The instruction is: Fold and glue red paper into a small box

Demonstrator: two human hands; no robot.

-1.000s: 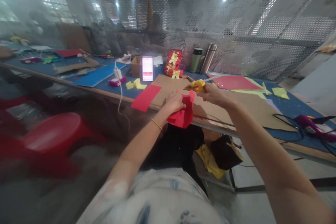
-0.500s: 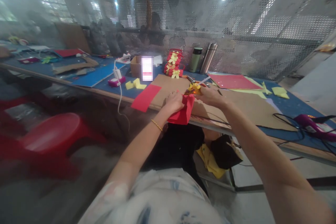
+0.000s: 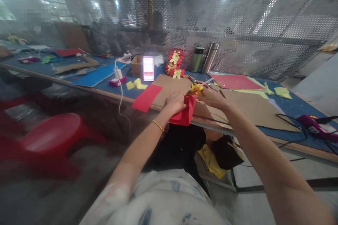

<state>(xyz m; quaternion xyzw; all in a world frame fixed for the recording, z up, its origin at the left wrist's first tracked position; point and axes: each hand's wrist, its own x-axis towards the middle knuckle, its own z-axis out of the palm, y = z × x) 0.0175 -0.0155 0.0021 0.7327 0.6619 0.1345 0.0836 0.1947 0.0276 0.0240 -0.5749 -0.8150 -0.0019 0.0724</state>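
**Red paper gripped at the board's edge, yellow glue gun right at its top**

At the centre of the frame, the person's 2 hands are both occupied. The left hand is closed on the bent red paper, whose lower part hangs over the near edge of the cardboard; the grip probably steadies the fold. The right hand, just right of it, is wrapped round the yellow glue gun. Its nozzle points left toward the paper's upper edge, presumably so that glue can be aimed there; whether the 2 touch cannot be told. A pale glue stick juts from its back, toward the upper right.

The cardboard lies beneath the hands, likely to shield the blue tabletop. Left of centre, a flat red strip lies partly over the cardboard's left end, within easy reach, with yellow scraps beyond it. Above centre stands a red piece with yellow flowers, perhaps placed there as a model. A lit phone stands upright to its left, apparently for viewing; 2 bottles stand to its right, out of the way. A red sheet lies flat right of centre, near the back.
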